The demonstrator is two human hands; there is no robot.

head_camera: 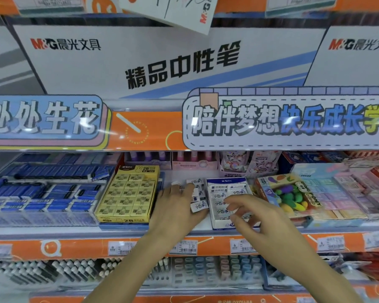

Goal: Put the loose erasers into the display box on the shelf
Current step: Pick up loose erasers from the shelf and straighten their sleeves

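Left hand [175, 204] grip covers loose erasers [199, 207] (hold unclear); right hand [253, 217] spread.

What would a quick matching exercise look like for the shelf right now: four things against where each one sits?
Things:
1. loose erasers
2. display box
3. yellow 2B eraser box
4. right hand

Places:
A. left of the left hand
B. over the front of the white and blue box
C. on the bare shelf under the left hand's fingers
D. between the loose pile and the fruit-shaped eraser pack

Pairs: 1-C, 2-D, 3-A, 4-B
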